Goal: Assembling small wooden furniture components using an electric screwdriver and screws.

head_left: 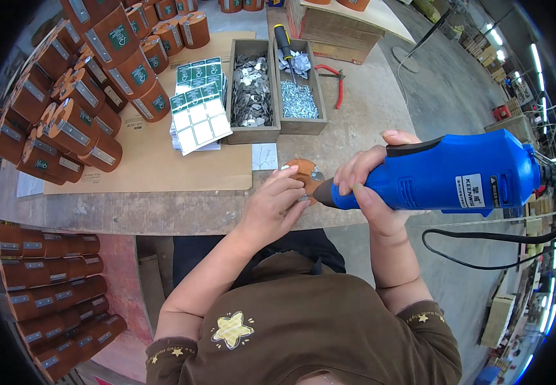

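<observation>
My right hand (pixel 375 186) is wrapped round the front of a blue corded electric screwdriver (pixel 445 173), which lies level and points left. Its dark nose (pixel 323 194) reaches an orange-brown round wooden piece (pixel 304 168) at the table's near edge. Fingers of my left hand (pixel 273 204) press and hold that piece from the left, hiding part of it. A bit of grey metal (pixel 317 176) shows on its right side. The screwdriver's tip and whatever it touches are hidden.
Two wooden trays stand behind: one with flat metal plates (pixel 251 93), one with screws (pixel 299 101) and a yellow-black screwdriver (pixel 283 42). Red-handled pliers (pixel 339 90) lie right. Green-and-white label sheets (pixel 199 115) and stacked brown cylinders (pixel 76 125) sit left. A black cable (pixel 477 236) hangs right.
</observation>
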Available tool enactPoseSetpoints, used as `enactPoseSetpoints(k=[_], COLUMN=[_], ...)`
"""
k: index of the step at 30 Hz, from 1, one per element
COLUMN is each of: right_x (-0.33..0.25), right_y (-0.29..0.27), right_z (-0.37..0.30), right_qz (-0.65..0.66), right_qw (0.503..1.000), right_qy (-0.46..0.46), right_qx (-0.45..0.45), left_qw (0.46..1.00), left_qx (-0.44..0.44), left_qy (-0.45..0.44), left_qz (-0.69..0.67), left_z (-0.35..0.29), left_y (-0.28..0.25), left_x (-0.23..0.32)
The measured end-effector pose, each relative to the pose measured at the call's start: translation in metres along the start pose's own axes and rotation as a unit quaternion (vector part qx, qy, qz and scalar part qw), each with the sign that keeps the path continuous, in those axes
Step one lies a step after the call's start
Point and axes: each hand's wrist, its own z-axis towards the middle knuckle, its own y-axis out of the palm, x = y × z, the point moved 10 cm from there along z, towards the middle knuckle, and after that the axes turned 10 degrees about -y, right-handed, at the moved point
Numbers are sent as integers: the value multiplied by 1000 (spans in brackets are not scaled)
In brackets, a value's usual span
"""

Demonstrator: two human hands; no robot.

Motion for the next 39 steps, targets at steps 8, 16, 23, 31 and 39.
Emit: enactPoseSetpoints(k=[8,16,23,31,39], right_x=[4,9,14,14,23], right_y=[4,5,8,7,2], right_z=[3,6,6,5,2], right_qz=[-1,-7,-25,-94,-8], right_qw=[1000,1000,997,993,996], right_qy=[5,11,64,45,90], right_qx=[-9,-25,-23,-62,-16], left_qw=[1000,1000,999,999,999], left_qx=[21,1,-19,-16,-46], left_qy=[-17,-9,-9,-5,-16], left_qz=[-4,21,40,41,-10], left_z=[1,0,0,0,1], left_y=[0,4,6,6,5], left_x=[-1,1,0,0,1])
